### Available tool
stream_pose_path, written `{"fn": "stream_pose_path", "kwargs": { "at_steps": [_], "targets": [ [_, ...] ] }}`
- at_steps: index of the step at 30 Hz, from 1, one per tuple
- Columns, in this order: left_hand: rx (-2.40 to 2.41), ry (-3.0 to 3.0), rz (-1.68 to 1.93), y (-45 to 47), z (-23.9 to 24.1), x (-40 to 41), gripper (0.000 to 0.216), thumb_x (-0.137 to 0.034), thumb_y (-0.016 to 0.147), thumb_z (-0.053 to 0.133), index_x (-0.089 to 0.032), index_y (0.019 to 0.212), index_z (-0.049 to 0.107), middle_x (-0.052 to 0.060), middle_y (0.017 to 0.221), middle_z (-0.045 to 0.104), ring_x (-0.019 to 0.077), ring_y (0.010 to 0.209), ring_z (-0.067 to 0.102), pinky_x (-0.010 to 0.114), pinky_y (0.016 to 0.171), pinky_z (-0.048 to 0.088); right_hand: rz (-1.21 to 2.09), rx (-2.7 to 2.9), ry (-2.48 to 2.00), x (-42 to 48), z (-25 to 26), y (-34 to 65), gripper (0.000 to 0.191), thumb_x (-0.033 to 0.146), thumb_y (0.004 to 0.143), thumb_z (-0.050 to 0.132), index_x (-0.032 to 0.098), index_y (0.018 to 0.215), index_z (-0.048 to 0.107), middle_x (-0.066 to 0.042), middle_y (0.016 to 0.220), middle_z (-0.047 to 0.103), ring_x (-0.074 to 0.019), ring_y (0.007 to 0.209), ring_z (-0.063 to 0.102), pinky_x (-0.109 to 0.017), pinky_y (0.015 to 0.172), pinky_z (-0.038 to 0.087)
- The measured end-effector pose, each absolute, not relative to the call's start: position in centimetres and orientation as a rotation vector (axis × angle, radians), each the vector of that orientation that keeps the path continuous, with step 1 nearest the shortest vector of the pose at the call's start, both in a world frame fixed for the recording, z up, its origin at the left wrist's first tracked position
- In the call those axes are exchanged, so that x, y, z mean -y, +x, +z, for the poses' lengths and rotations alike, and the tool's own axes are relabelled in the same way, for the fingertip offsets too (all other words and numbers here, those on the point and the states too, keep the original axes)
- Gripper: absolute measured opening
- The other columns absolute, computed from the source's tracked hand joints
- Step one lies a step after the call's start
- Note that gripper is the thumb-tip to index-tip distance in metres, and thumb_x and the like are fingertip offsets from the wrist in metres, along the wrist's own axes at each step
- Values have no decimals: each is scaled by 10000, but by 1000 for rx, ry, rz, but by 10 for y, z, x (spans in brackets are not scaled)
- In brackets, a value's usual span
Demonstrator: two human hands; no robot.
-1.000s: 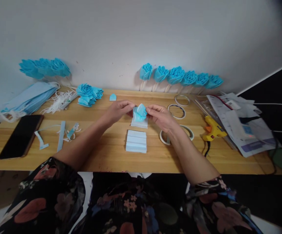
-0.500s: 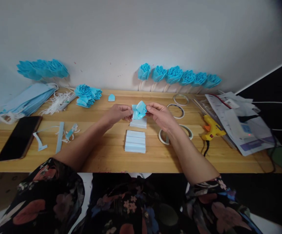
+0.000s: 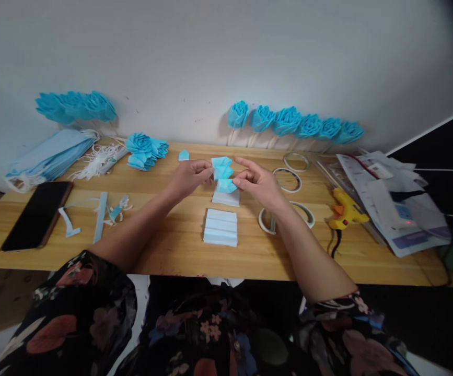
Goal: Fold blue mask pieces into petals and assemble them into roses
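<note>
My left hand (image 3: 192,177) pinches the left edge of a light blue piece of mask fabric (image 3: 221,168), folded into several pointed petal shapes. The fingers of my right hand (image 3: 258,184) are at its lower right, with the thumb and a fingertip closed on the lowest petal and the index finger stretched out above. Beneath the held piece lies a pale fabric piece (image 3: 226,198), partly hidden. Nearer to me is a stack of pale blue pleated fabric pieces (image 3: 220,227). A small pointed blue piece (image 3: 184,155) lies beyond my left hand.
Blue fabric roses on sticks (image 3: 286,121) lean on the wall, with rose heads (image 3: 143,151) on the table. Masks (image 3: 54,154), white ear loops (image 3: 96,161), a phone (image 3: 36,215) and scraps (image 3: 101,216) lie left. Tape rolls (image 3: 300,183), a yellow glue gun (image 3: 346,210) and papers (image 3: 418,235) are right.
The blue piece, bunched together before, is now spread downward so that separate petals show. My right hand has shifted to its lower tip, with the index finger lifted. The view has turned slightly.
</note>
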State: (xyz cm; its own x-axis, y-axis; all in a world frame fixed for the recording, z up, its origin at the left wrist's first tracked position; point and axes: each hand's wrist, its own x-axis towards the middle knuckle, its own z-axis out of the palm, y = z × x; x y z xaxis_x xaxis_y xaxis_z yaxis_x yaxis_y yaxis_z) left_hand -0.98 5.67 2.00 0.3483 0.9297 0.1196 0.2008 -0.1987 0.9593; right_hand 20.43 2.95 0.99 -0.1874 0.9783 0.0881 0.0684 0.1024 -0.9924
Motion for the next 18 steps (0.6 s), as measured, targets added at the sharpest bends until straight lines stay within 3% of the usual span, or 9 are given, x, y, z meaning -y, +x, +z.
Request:
{"fn": "stream_pose_path", "kwargs": {
  "at_steps": [6, 18],
  "targets": [
    [-1023, 1643, 948, -7, 22, -53, 248, -333, 812, 619, -161, 634, 630, 14, 617, 641, 119, 602, 590, 247, 641, 477, 1248, 1408, -1122, -31, 8, 205, 744, 410, 637, 837, 212, 1320, 619, 28, 742, 686, -137, 683, 582, -292, 681, 469],
    [-998, 1670, 909, -4, 22, -51, 267, -378, 791, 644, -151, 651, 627, 6, 614, 639, 111, 601, 586, 233, 643, 485, 1195, 1439, -1127, -35, 1, 205, 481, 404, 629, 814, 171, 1037, 709, 51, 640, 616, -102, 597, 527, -274, 621, 445]
  ]
}}
